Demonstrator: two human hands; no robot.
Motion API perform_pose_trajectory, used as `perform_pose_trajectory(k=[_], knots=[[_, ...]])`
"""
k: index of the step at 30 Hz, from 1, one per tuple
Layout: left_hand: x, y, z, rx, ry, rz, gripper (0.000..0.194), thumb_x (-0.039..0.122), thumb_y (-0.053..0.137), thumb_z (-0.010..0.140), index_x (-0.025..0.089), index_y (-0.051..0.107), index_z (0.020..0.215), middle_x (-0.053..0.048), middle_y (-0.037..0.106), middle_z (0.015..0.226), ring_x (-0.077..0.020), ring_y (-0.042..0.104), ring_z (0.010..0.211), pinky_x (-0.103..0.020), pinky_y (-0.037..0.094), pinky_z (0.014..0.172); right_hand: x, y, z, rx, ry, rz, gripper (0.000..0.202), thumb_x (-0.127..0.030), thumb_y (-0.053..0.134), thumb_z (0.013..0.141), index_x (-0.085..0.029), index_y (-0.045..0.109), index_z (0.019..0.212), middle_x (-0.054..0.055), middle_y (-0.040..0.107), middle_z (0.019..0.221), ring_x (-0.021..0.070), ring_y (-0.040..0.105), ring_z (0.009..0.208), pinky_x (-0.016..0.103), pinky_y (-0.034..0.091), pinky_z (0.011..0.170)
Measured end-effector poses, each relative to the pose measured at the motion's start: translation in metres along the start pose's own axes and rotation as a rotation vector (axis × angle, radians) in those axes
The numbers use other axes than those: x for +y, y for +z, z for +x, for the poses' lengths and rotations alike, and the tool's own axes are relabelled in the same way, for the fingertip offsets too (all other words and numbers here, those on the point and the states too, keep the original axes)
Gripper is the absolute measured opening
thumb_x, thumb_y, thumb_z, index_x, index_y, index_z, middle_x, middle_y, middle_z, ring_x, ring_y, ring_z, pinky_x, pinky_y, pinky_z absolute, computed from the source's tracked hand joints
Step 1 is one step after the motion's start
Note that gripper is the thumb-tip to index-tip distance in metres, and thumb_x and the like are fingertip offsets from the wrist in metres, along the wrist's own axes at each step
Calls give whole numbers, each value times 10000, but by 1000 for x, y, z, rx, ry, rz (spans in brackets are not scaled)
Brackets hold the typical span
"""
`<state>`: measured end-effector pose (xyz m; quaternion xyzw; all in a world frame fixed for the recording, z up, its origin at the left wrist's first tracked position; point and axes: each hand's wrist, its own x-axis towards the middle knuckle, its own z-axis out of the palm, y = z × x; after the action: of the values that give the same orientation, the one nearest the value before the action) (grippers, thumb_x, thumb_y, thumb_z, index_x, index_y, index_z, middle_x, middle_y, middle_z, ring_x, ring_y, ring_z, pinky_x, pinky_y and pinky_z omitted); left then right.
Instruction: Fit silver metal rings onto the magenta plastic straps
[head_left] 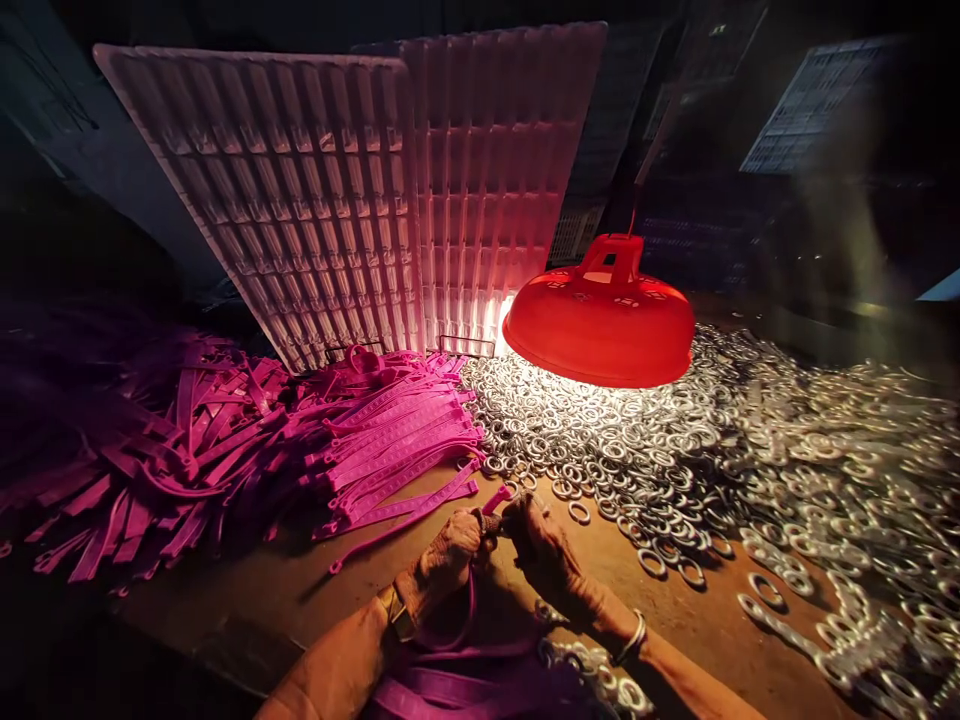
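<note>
My left hand (pixel 448 552), with a watch on its wrist, is closed on a magenta strap (pixel 498 497). The strap's upper end sticks out past the fingers, and its lower length curves down below the hand. Close beside it, my right hand (pixel 541 548) has its fingers pinched together near the strap's end; what they hold is too small and hidden to make out. Beyond the hands lies a bundle of magenta straps (pixel 409 440). To the right spreads a large heap of silvery rings (pixel 630 450).
A red lamp (pixel 600 325) hangs low over the rings. Two ribbed plastic trays, one in front (pixel 277 200) and one behind (pixel 495 170), stand upright at the back. More straps (pixel 172 450) are piled at left. Below my hands lie other magenta straps (pixel 480 685) and rings (pixel 600 675).
</note>
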<state>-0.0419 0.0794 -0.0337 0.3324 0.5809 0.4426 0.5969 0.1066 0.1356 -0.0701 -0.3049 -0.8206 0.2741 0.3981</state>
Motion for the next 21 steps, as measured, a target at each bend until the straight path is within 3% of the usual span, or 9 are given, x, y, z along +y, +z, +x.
perform_pose_trajectory(k=[2, 5, 8, 11, 16, 21], knots=[[-1, 1, 3, -57, -42, -86, 383, 543, 570, 679, 197, 433, 590, 53, 342, 444, -57, 264, 375, -235, 185, 389, -9, -2, 5, 11, 8, 50, 217, -146, 422, 783, -171, 572, 939, 61, 569, 728, 164, 471, 597, 283, 411, 546], [-5, 3, 2, -46, 9, -209, 416, 547, 634, 633, 175, 512, 774, 32, 466, 586, -55, 316, 442, -225, 207, 426, -22, -15, 21, -20, 247, 329, 111, -274, 490, 825, -196, 559, 865, 39, 580, 747, 147, 497, 600, 260, 424, 530], [-8, 4, -2, -18, 61, -297, 513, 568, 691, 572, 173, 525, 854, 19, 498, 678, -49, 316, 487, -222, 204, 455, -31, -36, 39, 4, 490, 742, 235, -447, 588, 789, -225, 539, 849, 33, 600, 802, 162, 563, 668, 269, 466, 560], [-5, 7, -6, -15, 100, -316, 483, 575, 678, 610, 155, 553, 815, 37, 434, 601, -53, 281, 473, -230, 199, 458, -36, -53, 46, 53, 594, 993, 330, -466, 700, 703, -228, 504, 819, 8, 577, 776, 154, 580, 667, 268, 480, 576], [18, 11, -15, -55, 173, -283, 387, 523, 657, 647, 159, 556, 731, 2, 476, 657, -99, 428, 561, -254, 351, 544, -35, -49, 31, 70, 660, 891, 359, -432, 711, 719, -213, 451, 833, -60, 492, 640, 64, 427, 474, 169, 342, 421], [35, 18, -29, -85, 229, -258, 374, 510, 648, 660, 176, 480, 673, 59, 343, 573, -63, 282, 488, -241, 235, 484, -35, -30, 16, -4, 617, 794, 302, -455, 592, 803, -220, 453, 931, -50, 516, 634, 58, 294, 408, 176, 233, 353]])
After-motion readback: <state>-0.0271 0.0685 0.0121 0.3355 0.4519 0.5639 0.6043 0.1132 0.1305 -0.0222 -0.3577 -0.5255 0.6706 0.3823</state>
